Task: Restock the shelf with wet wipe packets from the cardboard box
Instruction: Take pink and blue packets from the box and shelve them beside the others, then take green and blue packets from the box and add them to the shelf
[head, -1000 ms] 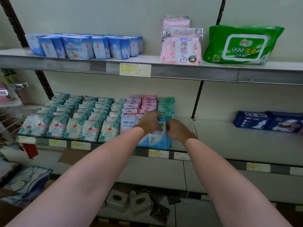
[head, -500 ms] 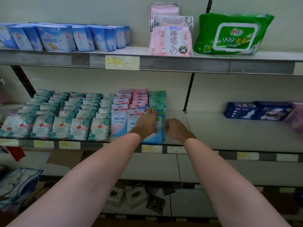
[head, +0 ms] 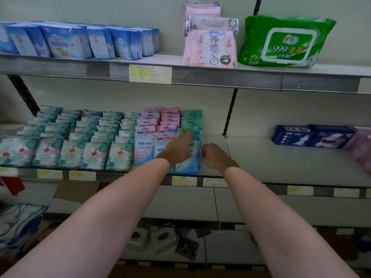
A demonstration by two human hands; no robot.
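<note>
On the middle shelf (head: 261, 165) stand rows of small wet wipe packets: teal-and-white ones with red crosses (head: 70, 149) at the left, pink ones (head: 143, 149) in the middle, and a blue-green row (head: 188, 168) at the right end. My left hand (head: 178, 149) lies with straight fingers on top of the blue-green row, touching the packets. My right hand (head: 213, 156) is curled into a loose fist just right of that row, holding nothing. The cardboard box is not clearly in view.
The top shelf carries blue packs (head: 80, 42), pink pad packs (head: 209, 49) and a large green wipe pack (head: 285, 42). Dark blue packs (head: 309, 136) sit at the far right of the middle shelf. Small boxes (head: 162, 238) lie on the lowest shelf. A brown cardboard flap (head: 74, 190) shows below the shelf edge.
Both hands let go of the blue packets set at the front of the row. My left hand stretched out over the row; my right hand drew aside to the right and curled.
</note>
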